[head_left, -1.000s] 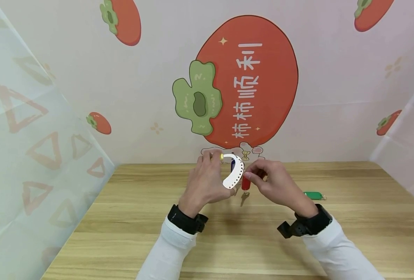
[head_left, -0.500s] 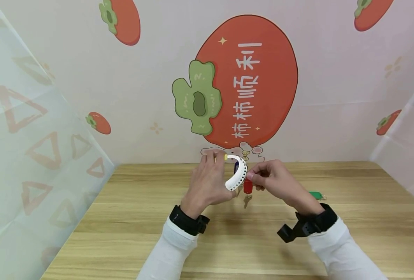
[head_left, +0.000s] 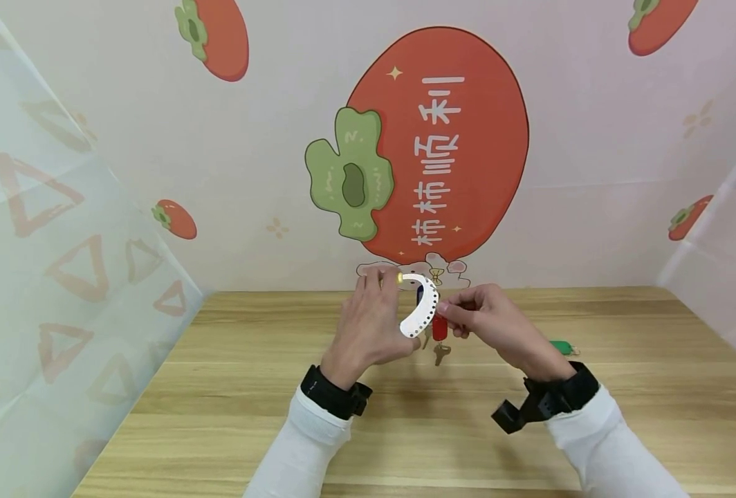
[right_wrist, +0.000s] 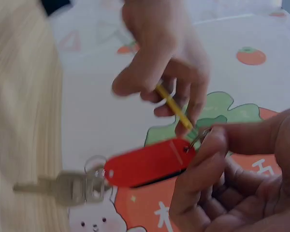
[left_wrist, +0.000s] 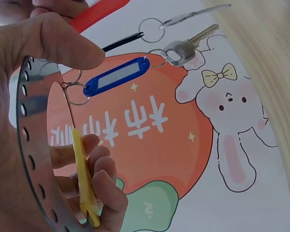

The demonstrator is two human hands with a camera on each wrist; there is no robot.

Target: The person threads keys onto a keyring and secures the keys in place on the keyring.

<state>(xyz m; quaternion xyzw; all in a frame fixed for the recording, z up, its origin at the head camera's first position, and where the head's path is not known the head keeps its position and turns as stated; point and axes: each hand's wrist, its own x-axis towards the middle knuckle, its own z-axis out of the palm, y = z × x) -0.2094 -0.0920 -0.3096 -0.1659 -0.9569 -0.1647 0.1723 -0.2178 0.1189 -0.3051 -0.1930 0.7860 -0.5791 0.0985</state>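
Observation:
My left hand (head_left: 368, 325) holds a crescent-shaped plate (head_left: 422, 311) with a row of holes and a yellow sleeve (left_wrist: 82, 174), fingers curled round it. A blue key tag (left_wrist: 117, 76) with a key (left_wrist: 181, 52) hangs by the plate in the left wrist view. Close by is a dark tag (left_wrist: 123, 42), seen edge-on. Thumb and fingers of my right hand (head_left: 492, 321) pinch the small ring (right_wrist: 199, 139) of a red key tag (right_wrist: 147, 163), right beside the plate. Its key (head_left: 441, 354) dangles below. Whether that ring touches the plate, I cannot tell.
A green key tag (head_left: 563, 348) lies on the wooden table (head_left: 250, 415) behind my right wrist, partly covered by it. A printed backdrop (head_left: 268, 138) stands along the table's far edge, and another sheet (head_left: 44, 277) is on the left.
Both hands have shifted slightly right with the plate and the red tag. The right forearm now covers more of the green tag. Over the last half second, little has moved.

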